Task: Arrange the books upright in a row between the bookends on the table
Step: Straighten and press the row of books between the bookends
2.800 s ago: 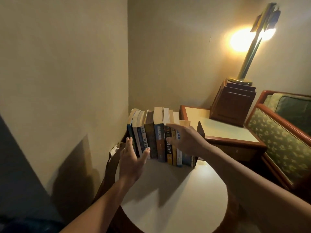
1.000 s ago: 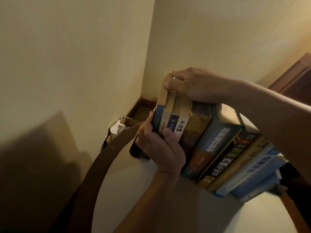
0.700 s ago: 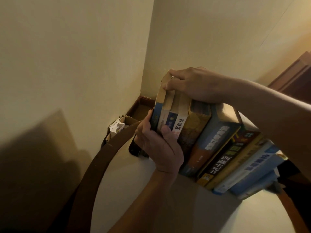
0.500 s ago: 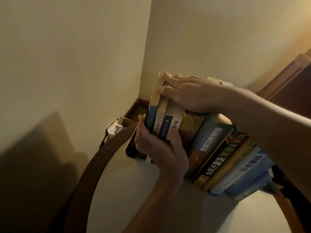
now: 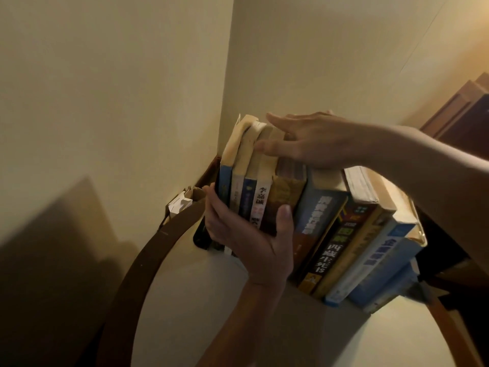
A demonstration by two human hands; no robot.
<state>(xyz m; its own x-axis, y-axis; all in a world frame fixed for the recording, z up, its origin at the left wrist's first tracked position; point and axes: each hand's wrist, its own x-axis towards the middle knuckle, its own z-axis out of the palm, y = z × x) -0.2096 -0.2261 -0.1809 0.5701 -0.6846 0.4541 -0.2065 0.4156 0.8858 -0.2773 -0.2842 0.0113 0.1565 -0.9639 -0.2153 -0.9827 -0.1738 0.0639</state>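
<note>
So the left hand [image 5: 248, 242] is wrapped around the spines of the first five books [image 5: 254, 197] at the left end of the row: thumb pressed on the brownish fifth spine, fingers curled round the outer blue one, a proper clamp across the bunch. The right hand [image 5: 315, 141] is up top, fingers stretched out and lying flat on the page edges of those same books, palm resting on the tops of the next ones along. It's spread out and pressing, not wrapped around anything.

Using that gripped bunch as the reference: it stands pretty much upright, tops fanning a little toward the wall corner. Right beside it, touching, the rest of the row [image 5: 352, 250] leans away to the right, a thick blue-and-orange book first, then a dark one with yellow lettering, then a couple of light blue ones at the far end. Down at the foot of the bunch, on its left side, there's a dark bookend [image 5: 199, 238], mostly hidden by the hand. At the far right end of the row a grey bit pokes out at the base; can't tell for sure what it is.

Everything sits on a round pale table [image 5: 201, 300] with a brown wooden rim. Just left of the bunch, past the rim, a small white folded paper thing [image 5: 180, 205] sits against the wall.
</note>
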